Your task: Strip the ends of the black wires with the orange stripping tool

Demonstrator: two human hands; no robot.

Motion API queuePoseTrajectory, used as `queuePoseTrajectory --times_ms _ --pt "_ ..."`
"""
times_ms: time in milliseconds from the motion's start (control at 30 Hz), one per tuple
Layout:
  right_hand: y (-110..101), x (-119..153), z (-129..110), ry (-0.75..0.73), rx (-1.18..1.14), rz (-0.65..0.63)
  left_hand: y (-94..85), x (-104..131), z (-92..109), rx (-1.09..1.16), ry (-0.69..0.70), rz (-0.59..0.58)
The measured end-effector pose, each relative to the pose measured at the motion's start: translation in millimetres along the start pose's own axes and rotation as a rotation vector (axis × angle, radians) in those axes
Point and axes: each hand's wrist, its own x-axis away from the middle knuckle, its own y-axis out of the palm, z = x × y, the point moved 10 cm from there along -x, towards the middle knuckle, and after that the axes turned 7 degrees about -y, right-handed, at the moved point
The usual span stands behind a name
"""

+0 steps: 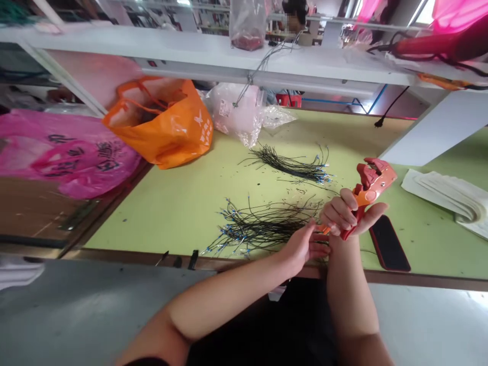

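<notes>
Fingers of my right hand (345,216) are wrapped round the handles of a red and orange wire stripper (375,185), its jaws pointing up and to the right. Beside the right wrist is my left hand (305,246), partly closed, and what its fingertips hold, if anything, is hidden. Under and left of the hands lies a spread bundle of black wires (263,229) with blue and metal tips. Farther back rests a second, tighter bundle of black wires (292,165), its blue tips towards the right.
Orange bag (179,134) and clear plastic bags (240,109) stand at the back left, a pink bag (95,157) beyond the table's left edge. A dark phone (389,244) and white cloths (450,195) lie right. A shelf (190,48) crosses above; a person (299,20) is behind it.
</notes>
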Motion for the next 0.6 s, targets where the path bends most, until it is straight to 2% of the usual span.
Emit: queuePoseTrajectory --times_ms 67,133,167,200,233,267,367,467,600 --pt "-3 0 -2 -0.003 0.019 0.024 -9.4 28 20 -0.400 0.201 -0.049" --pt "-8 1 -2 -0.007 0.044 0.071 -26.5 66 61 -0.910 0.615 0.088" --pt "-9 1 0 -0.004 0.053 0.090 -37.5 83 80 -1.123 0.797 0.225" --pt "-10 1 2 0.003 0.058 0.100 -48.4 94 95 -1.304 0.915 0.360" --pt "-9 1 4 0.012 0.062 0.099 -60.0 96 105 -1.469 0.949 0.481" --pt "-8 1 7 0.021 0.066 0.092 -68.6 93 113 -1.612 0.952 0.553" --pt "-7 0 13 0.040 0.099 0.096 -81.4 71 121 -1.877 0.895 0.600" --pt "-13 -1 11 0.027 0.121 0.153 -75.7 67 121 -1.916 0.955 0.572" --pt "-19 -2 5 -0.026 0.064 0.201 -63.7 87 121 -1.804 1.146 0.621"
